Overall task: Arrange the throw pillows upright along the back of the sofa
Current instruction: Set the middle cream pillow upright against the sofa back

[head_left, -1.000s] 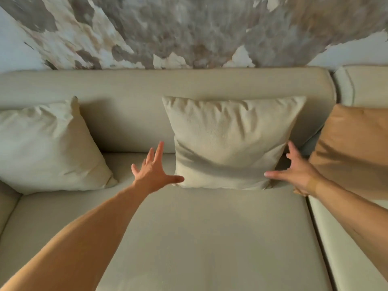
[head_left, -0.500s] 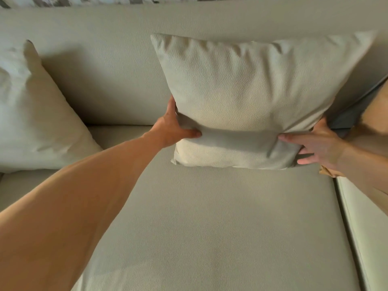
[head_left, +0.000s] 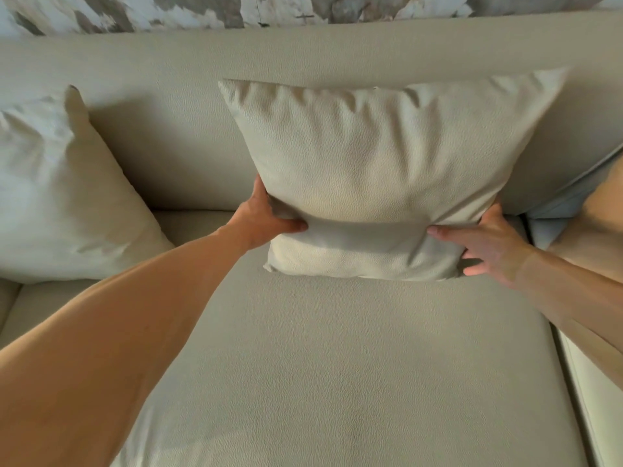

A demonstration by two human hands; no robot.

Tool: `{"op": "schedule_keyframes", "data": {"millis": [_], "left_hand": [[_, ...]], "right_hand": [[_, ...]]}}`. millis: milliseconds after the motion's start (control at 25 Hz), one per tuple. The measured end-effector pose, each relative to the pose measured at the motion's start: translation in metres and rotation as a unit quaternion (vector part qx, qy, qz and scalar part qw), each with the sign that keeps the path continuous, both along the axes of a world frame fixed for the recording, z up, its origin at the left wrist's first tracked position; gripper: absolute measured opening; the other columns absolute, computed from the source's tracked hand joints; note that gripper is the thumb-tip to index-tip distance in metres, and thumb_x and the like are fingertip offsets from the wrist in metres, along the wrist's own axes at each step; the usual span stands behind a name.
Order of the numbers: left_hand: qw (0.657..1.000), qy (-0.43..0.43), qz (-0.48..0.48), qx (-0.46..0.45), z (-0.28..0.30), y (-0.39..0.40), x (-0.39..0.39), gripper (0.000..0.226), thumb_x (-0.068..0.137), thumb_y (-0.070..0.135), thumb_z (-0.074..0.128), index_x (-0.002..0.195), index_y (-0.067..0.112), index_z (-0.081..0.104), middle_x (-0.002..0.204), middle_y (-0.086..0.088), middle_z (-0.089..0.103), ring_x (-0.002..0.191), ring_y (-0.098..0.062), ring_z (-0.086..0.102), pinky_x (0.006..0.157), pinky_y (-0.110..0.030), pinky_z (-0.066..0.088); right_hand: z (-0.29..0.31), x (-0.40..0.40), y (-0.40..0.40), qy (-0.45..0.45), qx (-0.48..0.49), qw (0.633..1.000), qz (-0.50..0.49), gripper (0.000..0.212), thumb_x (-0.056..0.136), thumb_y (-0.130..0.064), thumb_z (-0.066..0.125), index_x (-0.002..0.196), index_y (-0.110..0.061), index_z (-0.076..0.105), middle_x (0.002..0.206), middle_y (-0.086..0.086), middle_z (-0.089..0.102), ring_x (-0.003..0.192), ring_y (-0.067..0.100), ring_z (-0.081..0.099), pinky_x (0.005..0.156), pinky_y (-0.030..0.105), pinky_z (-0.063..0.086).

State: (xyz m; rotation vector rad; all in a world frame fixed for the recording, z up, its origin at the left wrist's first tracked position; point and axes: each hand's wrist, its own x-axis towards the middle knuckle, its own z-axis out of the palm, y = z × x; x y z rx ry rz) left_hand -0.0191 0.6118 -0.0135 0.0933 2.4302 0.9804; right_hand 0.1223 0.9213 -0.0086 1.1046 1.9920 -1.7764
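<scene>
A cream throw pillow (head_left: 371, 163) stands upright against the beige sofa back (head_left: 303, 52), in the middle of the seat. My left hand (head_left: 263, 220) grips its lower left side, thumb pressed into the front. On the lower right side my right hand (head_left: 488, 247) holds it the same way, fingers curled round the edge. The fabric is pinched in between the two thumbs. A second cream pillow (head_left: 60, 190) leans against the back at the left. The edge of a tan pillow (head_left: 603, 210) shows at the far right.
The sofa seat cushion (head_left: 337, 365) stretches toward me below the pillow. A seam at the right separates it from another seat section (head_left: 603, 382). A mottled grey and white wall (head_left: 168, 11) rises behind the sofa back.
A second ago both hands were open beside the pillow. They then closed on its lower sides, and the view has drawn closer. The pillow has stayed against the back.
</scene>
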Motion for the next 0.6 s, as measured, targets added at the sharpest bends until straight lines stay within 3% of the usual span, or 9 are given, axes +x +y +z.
{"op": "schedule_keyframes", "data": {"millis": [160,360,520,600], "left_hand": [[1.000,-0.003,-0.001,0.005,-0.003,0.003,0.002,0.115,0.066,0.035,0.086,0.147,0.040,0.006,0.142,-0.004,0.046,0.128,-0.031,0.047,0.106,-0.042,0.040],[1.000,-0.011,-0.008,0.005,-0.003,0.006,0.000,0.113,0.067,0.033,0.086,0.147,0.040,0.007,0.140,-0.002,0.047,0.127,-0.030,0.047,0.104,-0.039,0.039],[1.000,-0.017,-0.010,-0.011,-0.005,0.008,0.000,0.116,0.067,0.035,0.086,0.148,0.039,0.003,0.143,-0.003,0.046,0.127,-0.031,0.048,0.102,-0.038,0.040],[1.000,-0.013,-0.003,-0.024,-0.003,0.010,0.005,0.120,0.067,0.036,0.085,0.149,0.039,-0.002,0.144,-0.006,0.045,0.126,-0.034,0.049,0.102,-0.041,0.042]], "right_hand": [[0.000,0.002,0.004,0.000,0.012,1.000,-0.006,0.125,0.038,-0.039,0.089,0.141,-0.047,0.018,0.146,-0.011,0.042,0.128,0.035,0.047,0.097,0.071,0.035],[-0.001,0.006,0.008,-0.008,0.017,1.000,-0.007,0.140,0.016,-0.053,0.091,0.136,-0.051,0.019,0.142,-0.013,0.044,0.122,0.031,0.050,0.095,0.069,0.038],[-0.012,0.004,0.010,-0.031,0.049,0.998,-0.025,0.103,0.059,-0.036,0.088,0.137,-0.040,0.021,0.144,-0.012,0.041,0.126,0.030,0.046,0.095,0.066,0.040],[-0.010,0.005,0.009,-0.028,0.081,0.996,-0.023,0.092,0.070,-0.034,0.083,0.138,-0.027,0.022,0.139,-0.008,0.042,0.119,0.025,0.046,0.088,0.052,0.044]]}}
